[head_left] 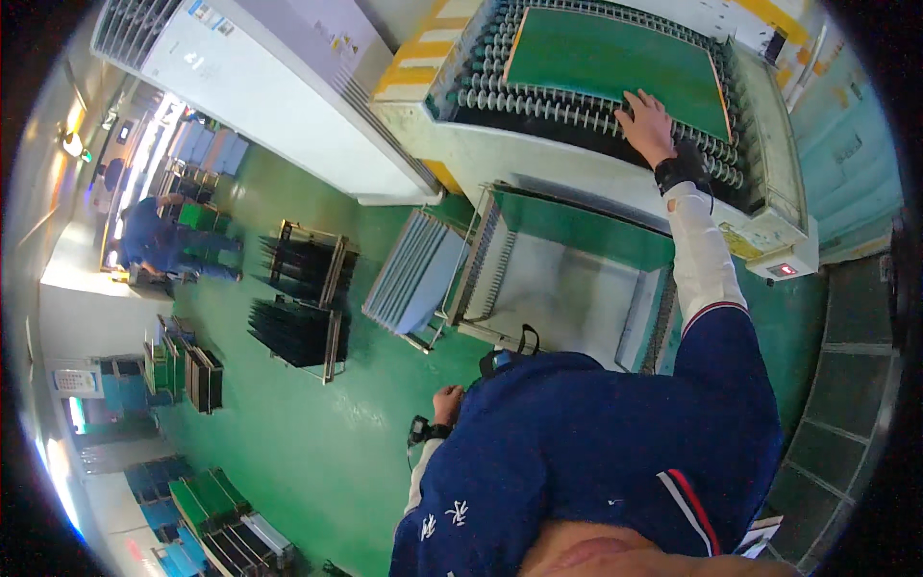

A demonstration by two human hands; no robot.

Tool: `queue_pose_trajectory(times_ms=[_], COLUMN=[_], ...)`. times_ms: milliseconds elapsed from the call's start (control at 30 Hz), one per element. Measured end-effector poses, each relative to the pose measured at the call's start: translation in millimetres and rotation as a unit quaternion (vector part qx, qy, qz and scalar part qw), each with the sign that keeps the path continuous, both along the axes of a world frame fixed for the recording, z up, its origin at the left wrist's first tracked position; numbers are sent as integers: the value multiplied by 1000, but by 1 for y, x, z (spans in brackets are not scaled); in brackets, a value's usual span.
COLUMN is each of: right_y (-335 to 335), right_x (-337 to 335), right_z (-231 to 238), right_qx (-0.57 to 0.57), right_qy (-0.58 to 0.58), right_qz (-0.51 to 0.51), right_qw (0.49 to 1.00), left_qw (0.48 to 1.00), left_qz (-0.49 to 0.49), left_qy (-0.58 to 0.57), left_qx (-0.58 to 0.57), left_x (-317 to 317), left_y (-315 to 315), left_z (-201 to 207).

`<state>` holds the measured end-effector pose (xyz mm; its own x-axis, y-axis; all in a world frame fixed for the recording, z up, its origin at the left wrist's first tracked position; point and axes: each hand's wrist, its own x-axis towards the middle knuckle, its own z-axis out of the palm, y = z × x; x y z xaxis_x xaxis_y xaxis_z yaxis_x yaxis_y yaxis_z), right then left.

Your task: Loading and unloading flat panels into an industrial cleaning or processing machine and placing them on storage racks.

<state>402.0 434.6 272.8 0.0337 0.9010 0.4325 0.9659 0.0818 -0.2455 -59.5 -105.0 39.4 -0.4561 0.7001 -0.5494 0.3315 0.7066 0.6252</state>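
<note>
A large green flat panel (615, 62) lies on the roller conveyor (538, 104) of a machine at the far right. My right hand (646, 125) reaches over the machine's near side, fingers spread, with the fingertips at the panel's near edge. It does not grip the panel. My left hand (447, 404) hangs low beside my body, by the blue shirt. Its fingers are mostly hidden, and nothing is seen in it. Both wrists wear black straps, and a small black device (418, 430) sits at the left one.
Between me and the machine stands a slotted rack (481, 260). Left of it is a rack of pale blue panels (415, 274), then racks of black panels (296, 332). A tall white cabinet (279, 96) stands by the machine. Another person (159, 236) bends at the far left.
</note>
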Motion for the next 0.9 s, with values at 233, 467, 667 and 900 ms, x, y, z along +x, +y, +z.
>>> queue_pose_trajectory(times_ms=[233,467,667,900], right_y=[-88,-163,-177,-177], right_x=[-48,-85,-80,-88], right_z=[14,-47,-91,-86], right_qx=[114,-110,-114,-72], right_qy=[158,241,96,82], right_qz=[204,244,193,178], right_qw=[959,933,970,978], left_qw=[999,998,998,999], left_qz=[-18,-6,-23,15], left_qy=[-19,-51,-15,-28], left_qx=[-40,-36,-57,-36], left_x=[-4,-17,-20,-23], left_y=[7,6,11,-24], left_z=[1,-24,-17,-41])
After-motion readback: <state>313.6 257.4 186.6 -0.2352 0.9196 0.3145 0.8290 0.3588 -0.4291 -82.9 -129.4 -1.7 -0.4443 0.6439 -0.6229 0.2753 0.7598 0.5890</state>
